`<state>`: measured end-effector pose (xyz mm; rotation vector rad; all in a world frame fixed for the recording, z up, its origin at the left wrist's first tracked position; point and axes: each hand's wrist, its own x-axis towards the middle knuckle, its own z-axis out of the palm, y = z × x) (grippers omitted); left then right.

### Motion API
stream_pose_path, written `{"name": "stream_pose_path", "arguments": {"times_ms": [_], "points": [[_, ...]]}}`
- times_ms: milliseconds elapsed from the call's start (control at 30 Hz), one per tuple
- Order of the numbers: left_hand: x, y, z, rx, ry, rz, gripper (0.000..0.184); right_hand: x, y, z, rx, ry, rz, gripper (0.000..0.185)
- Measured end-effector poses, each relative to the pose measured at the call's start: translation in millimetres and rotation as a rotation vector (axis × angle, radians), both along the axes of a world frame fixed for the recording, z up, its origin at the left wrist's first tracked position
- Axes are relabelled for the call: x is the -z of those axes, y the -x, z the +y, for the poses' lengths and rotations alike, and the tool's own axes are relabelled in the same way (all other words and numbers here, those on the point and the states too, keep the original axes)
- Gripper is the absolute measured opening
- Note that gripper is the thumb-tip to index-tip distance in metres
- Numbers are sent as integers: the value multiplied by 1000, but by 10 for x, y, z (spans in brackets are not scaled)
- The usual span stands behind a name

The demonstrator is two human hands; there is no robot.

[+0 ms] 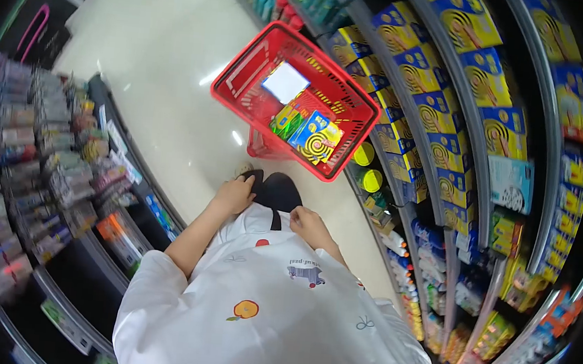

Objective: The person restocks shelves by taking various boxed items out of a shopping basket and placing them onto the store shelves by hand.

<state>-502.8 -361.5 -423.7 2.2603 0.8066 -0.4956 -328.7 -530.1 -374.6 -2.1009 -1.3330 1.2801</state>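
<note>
A red shopping basket (361,115) stands ahead on the floor. It holds a yellow and blue box with a black spiral (317,137), a green pack (287,123) and a white rectangular item (285,83). My left hand (236,194) is by my dark-clothed leg at the hem of the white shirt (274,298), its fingers curled together. To its right, my right hand (308,226) has bent fingers beside the same hem. What either hand holds, if anything, is too small to make out. Neither hand touches the basket.
Shelves of yellow and blue boxes (431,111) rise close on the right, with bottles and packs lower down. Hanging small packs (52,140) line the left rack. Pale floor (151,38) runs between. Two yellow-green lids (370,180) sit near the basket.
</note>
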Motion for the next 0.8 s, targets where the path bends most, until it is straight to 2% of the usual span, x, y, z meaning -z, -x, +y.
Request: {"name": "stream_pose_path", "arguments": {"times_ms": [67, 100, 167, 267, 333, 400, 467, 533, 600, 667, 733, 800], "points": [[21, -44, 125, 49, -82, -16, 51, 206, 37, -94, 38, -67, 23, 17], [195, -4, 160, 111, -162, -40, 51, 396, 83, -167, 64, -109, 9, 17], [141, -85, 248, 142, -144, 53, 51, 490, 144, -160, 90, -36, 1, 15], [30, -227, 254, 117, -134, -44, 52, 564, 138, -48, 98, -43, 49, 14], [-55, -329, 207, 78, -85, -163, 50, 377, 97, 92, 59, -99, 3, 14], [-215, -411, 150, 80, 36, -135, 59, 253, 84, 181, 60, -135, -23, 16], [-329, -445, 70, 134, 85, -67, 58, 210, 58, 238, 76, -161, -35, 19], [-541, -605, 104, 327, 190, 66, 54, 290, 31, 79, 57, -112, -24, 20], [203, -593, 141, 276, 351, -219, 49, 327, -107, 96, 37, -130, -22, 19], [211, -802, 106, 22, 503, -276, 44, 426, -218, -11, 48, -94, -38, 16], [-79, -1117, 118, -102, 574, -394, 39, 407, -424, 0, 70, -83, -28, 16], [25, -1392, 183, -168, 605, -464, 36, 520, -602, -1, 153, -91, 37, 17]]}}
